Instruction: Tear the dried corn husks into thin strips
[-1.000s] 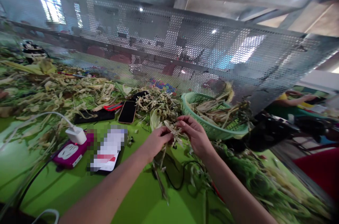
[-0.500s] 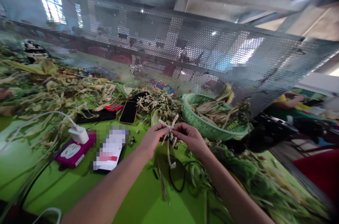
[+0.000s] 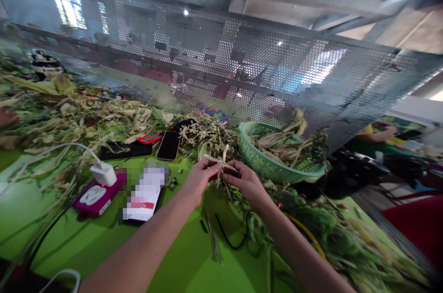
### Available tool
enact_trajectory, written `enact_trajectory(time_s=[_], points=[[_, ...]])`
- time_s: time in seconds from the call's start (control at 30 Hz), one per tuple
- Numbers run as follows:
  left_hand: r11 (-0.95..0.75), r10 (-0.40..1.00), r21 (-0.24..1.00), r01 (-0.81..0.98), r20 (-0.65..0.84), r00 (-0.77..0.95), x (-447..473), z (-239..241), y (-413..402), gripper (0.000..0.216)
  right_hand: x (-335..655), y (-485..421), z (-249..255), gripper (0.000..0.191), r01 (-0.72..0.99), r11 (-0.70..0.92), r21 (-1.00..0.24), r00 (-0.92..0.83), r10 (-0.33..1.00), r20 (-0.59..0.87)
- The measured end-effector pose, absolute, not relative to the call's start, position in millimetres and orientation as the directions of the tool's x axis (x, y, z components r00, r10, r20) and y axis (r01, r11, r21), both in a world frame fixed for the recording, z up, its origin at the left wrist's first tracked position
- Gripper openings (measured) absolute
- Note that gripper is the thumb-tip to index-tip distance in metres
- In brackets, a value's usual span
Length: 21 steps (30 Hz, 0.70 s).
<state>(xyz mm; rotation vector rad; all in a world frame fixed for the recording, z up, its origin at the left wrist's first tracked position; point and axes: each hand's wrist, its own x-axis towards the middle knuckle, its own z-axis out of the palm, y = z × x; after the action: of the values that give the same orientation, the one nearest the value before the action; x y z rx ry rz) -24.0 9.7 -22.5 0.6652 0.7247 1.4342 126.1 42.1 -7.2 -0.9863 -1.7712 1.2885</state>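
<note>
dry leaf strips sit pinched between left hand and right hand, with the green basket just beyond the right one, and they no longer trail far below both hands, so the work seems more gathered, though the grip partly hides it.

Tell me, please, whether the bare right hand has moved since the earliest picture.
Yes: the right hand has shifted left, away from the light-green perforated plastic basket.

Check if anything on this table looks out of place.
The dry leaves look untidy: they lie strewn across the table, many outside the basket. The dark phone and charger so near them seem a bit odd too. I can't make out any damage.
</note>
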Motion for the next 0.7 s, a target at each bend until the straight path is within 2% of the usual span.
enact_trajectory(time_s=[0.2,0.33,0.43,0.53,0.7], points=[[0.075,0.996,0.779,-0.622,-0.092,0.005,-25,-22,9,0.028,123,42,-12,0.019,0.275,0.340,-0.899,-0.401,0.891,0.214],[0.096,0.993,0.755,-0.648,-0.117,0.011,-26,-22,9,0.028,125,39,-5,0.009,0.398,0.504,-0.767,-0.466,0.831,0.304],[0.138,0.987,0.733,-0.667,-0.156,0.032,-27,-21,10,0.026,128,38,1,0.009,0.446,0.586,-0.676,-0.509,0.788,0.347],[0.140,0.986,0.727,-0.672,-0.163,0.029,-28,-18,9,0.026,129,38,1,0.009,0.466,0.614,-0.637,-0.486,0.779,0.395],[0.120,0.990,0.773,-0.623,-0.140,0.017,-27,-17,6,0.027,126,35,-3,0.021,0.471,0.552,-0.688,-0.431,0.825,0.366]])
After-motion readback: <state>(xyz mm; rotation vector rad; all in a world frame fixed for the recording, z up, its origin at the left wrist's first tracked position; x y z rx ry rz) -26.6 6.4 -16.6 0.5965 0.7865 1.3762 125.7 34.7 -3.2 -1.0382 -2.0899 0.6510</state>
